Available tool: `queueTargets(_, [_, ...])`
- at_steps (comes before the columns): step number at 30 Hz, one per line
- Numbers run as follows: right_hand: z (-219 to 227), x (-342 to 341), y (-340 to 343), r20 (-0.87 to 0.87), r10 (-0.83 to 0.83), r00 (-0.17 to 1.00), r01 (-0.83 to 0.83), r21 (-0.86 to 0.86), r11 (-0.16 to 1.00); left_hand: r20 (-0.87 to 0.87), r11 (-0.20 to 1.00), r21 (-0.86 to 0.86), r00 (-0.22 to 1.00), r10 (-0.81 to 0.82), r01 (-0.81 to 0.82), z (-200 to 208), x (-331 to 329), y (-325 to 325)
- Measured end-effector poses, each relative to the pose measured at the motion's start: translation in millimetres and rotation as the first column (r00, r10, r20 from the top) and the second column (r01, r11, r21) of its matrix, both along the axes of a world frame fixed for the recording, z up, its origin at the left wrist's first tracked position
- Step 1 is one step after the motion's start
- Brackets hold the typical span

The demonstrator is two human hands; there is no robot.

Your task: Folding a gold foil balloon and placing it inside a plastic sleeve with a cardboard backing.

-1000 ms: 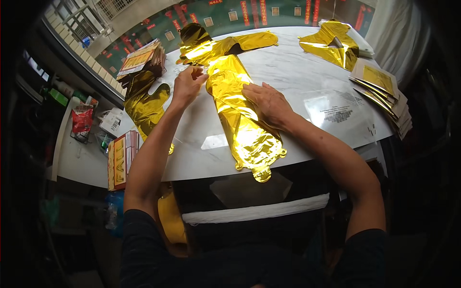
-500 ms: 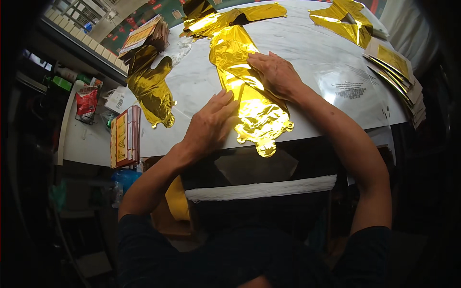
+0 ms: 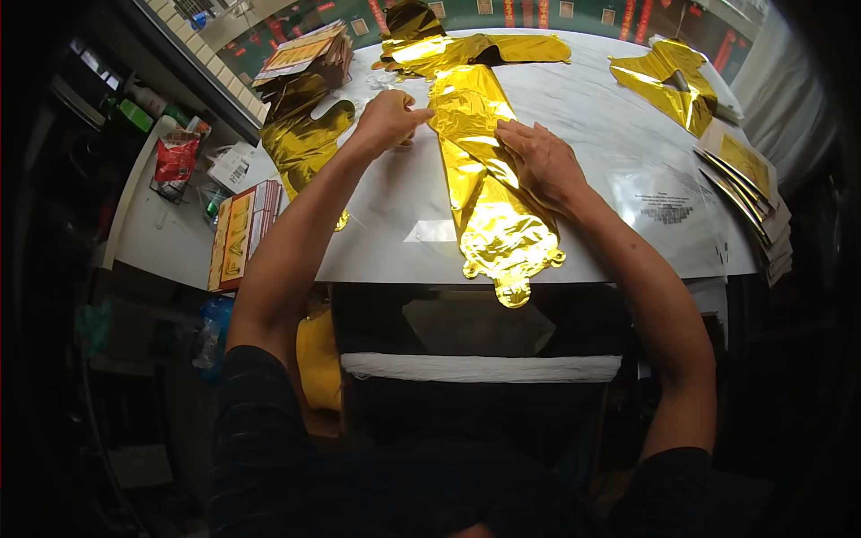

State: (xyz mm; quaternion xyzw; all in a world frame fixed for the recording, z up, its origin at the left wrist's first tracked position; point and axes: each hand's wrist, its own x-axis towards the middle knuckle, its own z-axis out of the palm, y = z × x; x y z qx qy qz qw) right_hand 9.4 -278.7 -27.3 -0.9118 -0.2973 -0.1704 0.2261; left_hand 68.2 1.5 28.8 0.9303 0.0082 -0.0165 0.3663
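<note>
A flat, uninflated gold foil balloon (image 3: 489, 166) lies lengthwise on the white marbled table, creased diagonally and folded over along part of its length. Its rounded, tabbed end pokes past the table's near edge. At the balloon's upper left edge is my left hand (image 3: 390, 121), its fingers curled and the fingertips closed at the foil's margin. My right hand (image 3: 543, 161) rests on the balloon's right side, fingers stretched out and lying flat. More gold foil balloons lie around: one (image 3: 309, 134) behind my left forearm, one (image 3: 520, 47) at the far side, another (image 3: 668, 76) at the far right.
Printed card packs are stacked at the far left (image 3: 305, 54) and near left (image 3: 242, 233). A clear plastic sleeve (image 3: 664, 206) lies right of my right forearm, beside a pile of flat packs (image 3: 749, 179). White strings (image 3: 484, 368) hang below the table's near edge (image 3: 619, 280).
My left hand has left the balloon's lower left side and moved up to its upper left edge, its fingers now curled. My right hand stays flat on the foil. The whole view has shifted slightly.
</note>
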Motion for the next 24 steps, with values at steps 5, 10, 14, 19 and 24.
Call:
queueTargets(5, [5,2,-5,-0.008,-0.004,1.000,0.004,0.014,1.000,-0.126,0.994,0.111,0.992,0.004,0.010,-1,46,-8])
queueTargets(10, [5,2,-2,0.010,-0.001,1.000,0.001,0.027,1.000,-0.125,0.996,0.082,0.992,-0.027,0.038,-8,52,-7])
queueTargets(14, [-1,3,-4,0.007,0.002,1.000,-0.002,0.034,0.999,-0.237,0.958,-0.279,0.962,-0.133,0.064,6,37,-10])
queueTargets(19, [4,-2,-6,-0.017,-0.015,1.000,0.016,0.041,0.999,-0.120,0.872,-0.489,0.992,-0.028,-0.034,10,22,-29])
queueTargets(24, [0,3,-7,0.006,-0.007,1.000,0.007,0.048,0.999,-0.235,0.774,-0.607,0.971,0.045,-0.183,6,32,-33])
